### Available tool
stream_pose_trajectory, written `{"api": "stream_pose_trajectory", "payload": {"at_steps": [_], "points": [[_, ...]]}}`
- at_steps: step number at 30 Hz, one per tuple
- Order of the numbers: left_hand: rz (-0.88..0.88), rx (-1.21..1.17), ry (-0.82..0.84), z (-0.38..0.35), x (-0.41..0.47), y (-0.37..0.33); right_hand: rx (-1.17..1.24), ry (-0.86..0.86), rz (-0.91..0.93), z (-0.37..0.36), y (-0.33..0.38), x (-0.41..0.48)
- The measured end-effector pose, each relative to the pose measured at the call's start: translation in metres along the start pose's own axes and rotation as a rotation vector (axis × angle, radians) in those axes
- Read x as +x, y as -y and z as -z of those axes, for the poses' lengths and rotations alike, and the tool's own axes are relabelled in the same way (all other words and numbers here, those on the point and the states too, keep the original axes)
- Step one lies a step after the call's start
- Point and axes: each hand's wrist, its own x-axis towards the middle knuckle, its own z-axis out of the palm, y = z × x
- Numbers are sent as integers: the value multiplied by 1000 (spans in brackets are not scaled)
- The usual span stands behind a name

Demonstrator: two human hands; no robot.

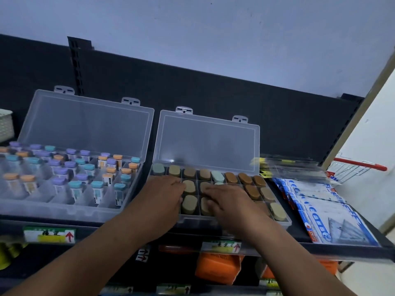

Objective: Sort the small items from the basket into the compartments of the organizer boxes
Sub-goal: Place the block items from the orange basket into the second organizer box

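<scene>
At centre frame, the left hand [164, 195] and right hand [228, 204] are resting, fingers relaxed and apart, on tan oval items [252, 192] in the open organizer box [193, 222]. The basket [5, 124] is sitting at the left edge.

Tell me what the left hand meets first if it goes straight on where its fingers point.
The tan oval piece in the middle row of the right organizer box, just beyond the left hand; whether they already touch is unclear.
</scene>
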Motion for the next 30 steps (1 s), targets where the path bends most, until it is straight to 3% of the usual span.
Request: {"api": "stream_pose_trajectory", "payload": {"at_steps": [5, 9, 15, 21, 25, 30], "points": [[-39, 81, 97, -3, 18, -12, -4, -89, -74, 4, -11, -4], [-29, 189, 241, -9, 26, -20, -82, 13, -145, -1, -16, -1], [-17, 51, 202, -13, 23, -21, -86, -10, -120, -7, -19, -1], [-10, -66, 93, -3, 14, -10, 11, -187, 48, -3, -17, -13], [-20, -9, 177, -2, 3, -6, 37, -182, 202, -5, -10, -20], [-66, 68, 273, -8, -5, -9, 20, -139, 256, -9, -8, -28]]}}
